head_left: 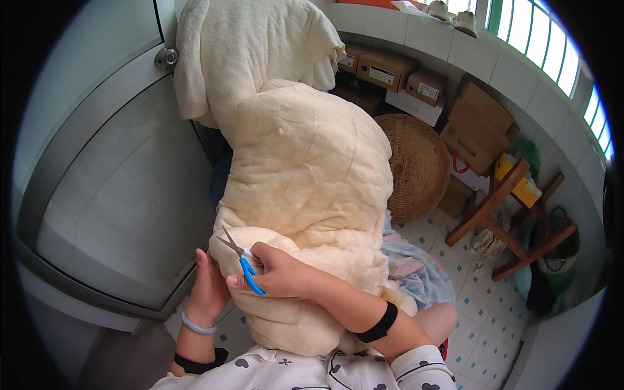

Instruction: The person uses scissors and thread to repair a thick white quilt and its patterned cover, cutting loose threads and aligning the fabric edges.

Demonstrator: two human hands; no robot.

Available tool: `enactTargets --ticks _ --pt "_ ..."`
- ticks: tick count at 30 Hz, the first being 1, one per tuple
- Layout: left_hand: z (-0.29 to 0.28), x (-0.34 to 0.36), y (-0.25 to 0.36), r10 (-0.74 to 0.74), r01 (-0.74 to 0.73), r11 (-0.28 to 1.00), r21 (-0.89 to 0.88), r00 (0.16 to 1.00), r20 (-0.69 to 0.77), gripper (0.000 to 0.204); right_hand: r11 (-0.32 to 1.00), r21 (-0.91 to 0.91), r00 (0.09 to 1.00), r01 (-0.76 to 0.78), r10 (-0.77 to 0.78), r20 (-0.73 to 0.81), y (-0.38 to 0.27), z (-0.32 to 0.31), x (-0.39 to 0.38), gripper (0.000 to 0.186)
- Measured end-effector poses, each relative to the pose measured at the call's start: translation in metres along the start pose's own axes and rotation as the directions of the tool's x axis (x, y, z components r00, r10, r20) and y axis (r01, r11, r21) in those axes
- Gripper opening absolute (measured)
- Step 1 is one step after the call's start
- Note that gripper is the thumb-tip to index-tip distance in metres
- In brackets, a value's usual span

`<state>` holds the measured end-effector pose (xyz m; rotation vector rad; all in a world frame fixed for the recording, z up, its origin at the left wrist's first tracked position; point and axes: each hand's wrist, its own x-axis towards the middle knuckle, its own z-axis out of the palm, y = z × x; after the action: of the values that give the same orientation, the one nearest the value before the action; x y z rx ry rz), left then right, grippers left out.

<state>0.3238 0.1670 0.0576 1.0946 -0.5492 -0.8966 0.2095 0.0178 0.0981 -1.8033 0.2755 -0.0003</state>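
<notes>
A thick cream cotton quilt batting (305, 162) lies in folds in front of me, its near end bunched over my lap. My right hand (279, 270) rests over its near left part and holds scissors (248, 270) with blue handles. Their slim metal blades are spread a little and point up and to the left, close to the batting's edge. A small white bit shows by the fingers; I cannot make out what it is. At the batting's left edge, my left hand (207, 286) is raised with fingers stretched, and I see nothing held in it.
A grey metal-framed door (117, 188) stands close on the left. To the right are a round wicker basket (414, 166), stacked cardboard boxes (390, 68) and a tipped wooden stool (507, 227). Pale patterned cloth (419, 270) lies on the tiled floor beside the batting.
</notes>
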Motion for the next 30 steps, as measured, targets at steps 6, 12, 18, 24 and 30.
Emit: enactTargets --ticks 6,12,18,24,30 --pt "-0.047 0.036 -0.01 -0.4 0.37 0.914 -0.169 0.894 -0.204 0.08 0.955 -0.289 0.921 -0.071 -0.048 -0.386 -0.064 -0.084 -0.011 0.073" --pt "-0.063 0.063 -0.048 -0.368 0.326 0.917 -0.23 0.914 -0.169 0.045 0.836 -0.455 0.653 -0.305 -0.164 -0.739 -0.123 -0.144 0.091 0.087" --pt "-0.052 0.033 -0.047 -0.094 0.088 0.996 -0.032 0.944 -0.316 0.043 0.684 -0.521 0.573 -0.51 -0.181 -0.799 -0.101 -0.119 0.214 0.084" --pt "-0.083 0.025 -0.059 -0.095 0.118 0.99 0.083 0.967 -0.238 0.048 0.835 -0.272 0.461 -0.478 -0.025 -0.887 -0.024 -0.165 0.242 0.048" --pt "-0.059 0.008 -0.021 -0.383 0.342 0.924 -0.173 0.836 -0.393 0.083 0.88 0.39 0.393 0.272 0.268 -0.88 -0.012 -0.209 0.126 0.024"
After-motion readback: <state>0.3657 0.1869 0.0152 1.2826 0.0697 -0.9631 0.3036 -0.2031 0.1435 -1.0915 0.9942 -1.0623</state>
